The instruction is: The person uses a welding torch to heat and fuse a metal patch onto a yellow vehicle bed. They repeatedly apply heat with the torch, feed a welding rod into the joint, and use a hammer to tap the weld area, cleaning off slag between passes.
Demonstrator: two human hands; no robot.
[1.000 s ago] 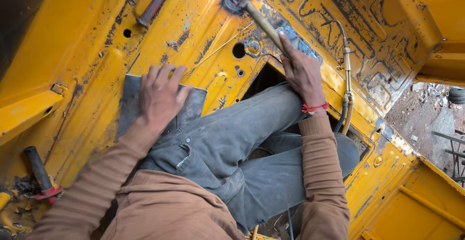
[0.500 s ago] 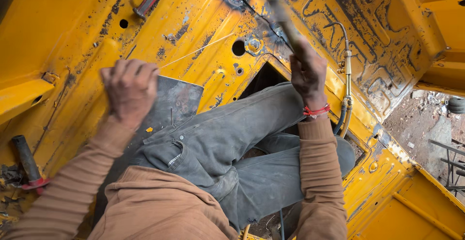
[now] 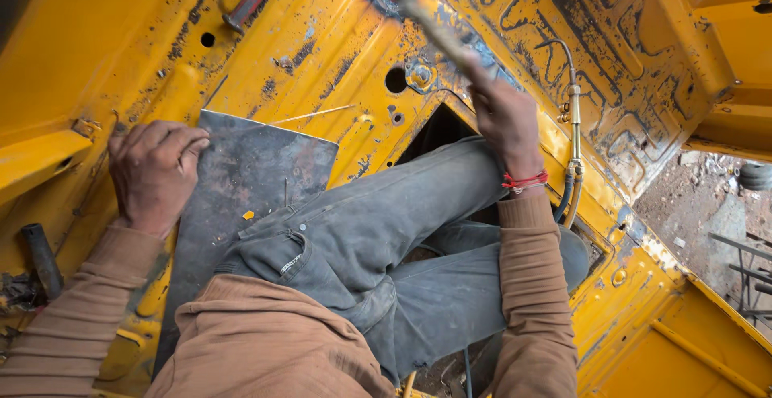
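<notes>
My right hand [image 3: 503,116] clasps a blurred rod [image 3: 434,28] slanting up-left, tip indistinct. My left hand [image 3: 153,169] lies spread, fingers curling over the grey sheet [image 3: 249,181] edge.

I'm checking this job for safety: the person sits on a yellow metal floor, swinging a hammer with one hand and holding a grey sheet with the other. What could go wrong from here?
1. The left hand lies flat on the sheet's bare edge; a slip could cut it.
2. The right hand swings the hammer, blurred with motion, near the hose; a stray blow might hit it.
3. The legs hang through a hole in the floor; its cut edges could catch them.
</notes>
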